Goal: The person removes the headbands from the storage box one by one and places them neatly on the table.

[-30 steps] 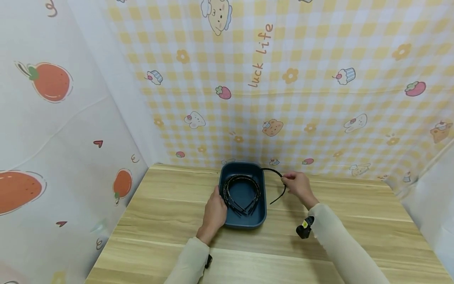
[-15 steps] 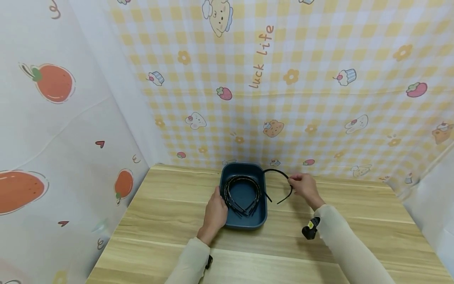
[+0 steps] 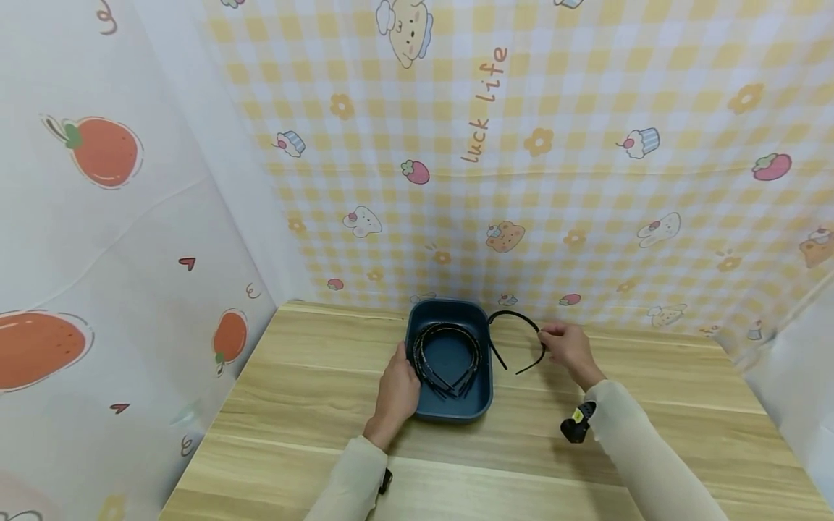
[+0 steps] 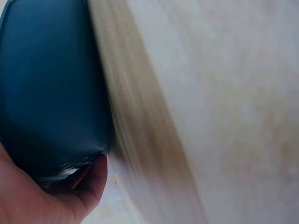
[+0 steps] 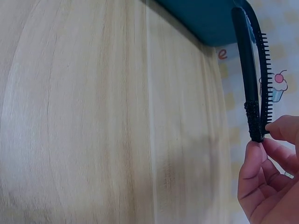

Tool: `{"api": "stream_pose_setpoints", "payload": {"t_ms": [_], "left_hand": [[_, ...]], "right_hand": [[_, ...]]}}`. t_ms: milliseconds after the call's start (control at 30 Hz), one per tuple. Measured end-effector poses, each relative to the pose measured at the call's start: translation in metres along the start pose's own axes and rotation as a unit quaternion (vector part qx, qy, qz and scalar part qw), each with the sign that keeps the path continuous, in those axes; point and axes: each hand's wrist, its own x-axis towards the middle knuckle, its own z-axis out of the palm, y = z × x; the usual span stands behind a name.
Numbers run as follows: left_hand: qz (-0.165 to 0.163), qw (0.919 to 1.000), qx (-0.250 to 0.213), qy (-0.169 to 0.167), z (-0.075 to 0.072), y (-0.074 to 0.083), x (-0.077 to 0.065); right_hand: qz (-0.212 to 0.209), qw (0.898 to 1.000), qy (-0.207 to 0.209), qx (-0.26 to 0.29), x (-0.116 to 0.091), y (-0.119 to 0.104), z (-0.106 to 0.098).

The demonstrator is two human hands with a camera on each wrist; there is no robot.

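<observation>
A dark blue plastic bin [image 3: 448, 415] stands on the table with several black headbands [image 3: 425, 376], flecked with gold, lying inside. My left hand [image 3: 397, 387] holds the bin by its left side; in the left wrist view its fingers [image 4: 96, 179] bend around the bin's edge. To the right of the bin, my right hand [image 3: 568, 349] pinches one black headband [image 3: 517, 315] on its right side. In the right wrist view this toothed headband [image 5: 251, 65] has a rough, beaded-looking stretch near the thumb and fingertips [image 5: 254, 151]. Its curve sits close beside the bin's right wall.
The wood-grain table [image 3: 313, 412] reaches back to a yellow checked cloth [image 3: 586, 202] hanging just behind the bin. White printed cloth [image 3: 156, 239] closes off the left side. A small black camera [image 3: 576, 423] is strapped to the right wrist.
My right hand has moved right with the headband, drawing it out from over the bin's right rim, so both its ends now show. The left hand stays at the bin.
</observation>
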Motion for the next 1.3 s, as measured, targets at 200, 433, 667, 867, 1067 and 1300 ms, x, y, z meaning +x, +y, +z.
{"api": "stream_pose_setpoints", "payload": {"t_ms": [200,433,667,867,1067,1300], "left_hand": [[0.0,1.0,0.003,-0.001,0.0,0.001,0.0],[-0.002,1.0,0.002,-0.004,0.0,0.001,0.0],[0.0,1.0,0.005,-0.001,0.0,0.0,0.0],[0.004,1.0,0.003,-0.001,0.001,0.0,-0.001],[-0.001,1.0,0.004,-0.002,0.002,0.0,-0.001],[0.001,1.0,0.006,0.002,0.002,0.0,-0.001]], "right_hand": [[0.006,1.0,0.001,0.012,0.001,0.006,-0.003],[0.015,1.0,0.001,0.008,0.002,0.009,-0.004],[0.023,0.999,-0.001,-0.022,0.004,0.016,-0.001],[0.019,0.999,0.005,-0.028,0.004,0.019,0.002],[0.015,1.0,0.001,-0.026,0.006,0.022,0.005],[0.019,1.0,-0.002,-0.021,0.007,0.024,0.009]]}}
